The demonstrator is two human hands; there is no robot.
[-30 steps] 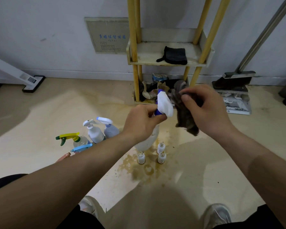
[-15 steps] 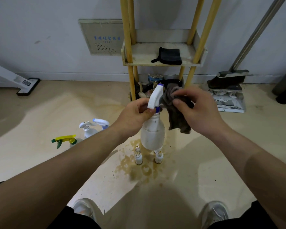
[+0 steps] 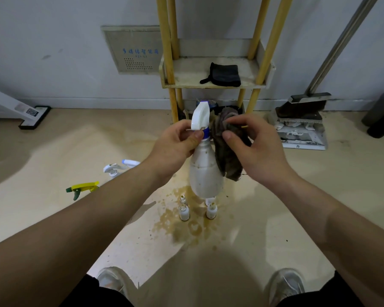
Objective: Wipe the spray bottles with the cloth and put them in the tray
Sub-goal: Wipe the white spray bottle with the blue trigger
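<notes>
The translucent white plastic spray bottle (image 3: 205,173) with a white trigger head and blue collar hangs upright in mid-air, in front of the person and above the floor. The left hand (image 3: 175,147) pinches it at the neck, thumb on the collar. The right hand (image 3: 253,149) holds a bunched brown-grey cloth (image 3: 227,156) between thumb and curled fingers, against the bottle's neck, with the loose end draping down its right side.

A second ago the bottle was tipped, its trigger head turned toward the cloth and its body mostly hidden behind the left hand. Now it is vertical and the speckled, dirty body is in full view. I judge that wiping is moving from the head down to the body, so this bottle is not ready to be put away.

The likely tray (image 3: 186,86) is the pale shelf of a yellow-posted rack straight ahead, which holds only a folded black cloth (image 3: 224,75).

Below the bottle, small white bottles (image 3: 184,212) stand on a brown stain (image 3: 186,227) on the beige floor (image 3: 275,218). To the left, partly behind the forearm, are more sprayers, one with a yellow-green trigger (image 3: 82,188). A grey wall panel (image 3: 133,49) is behind, and a dustpan (image 3: 302,120) lies at the right.
</notes>
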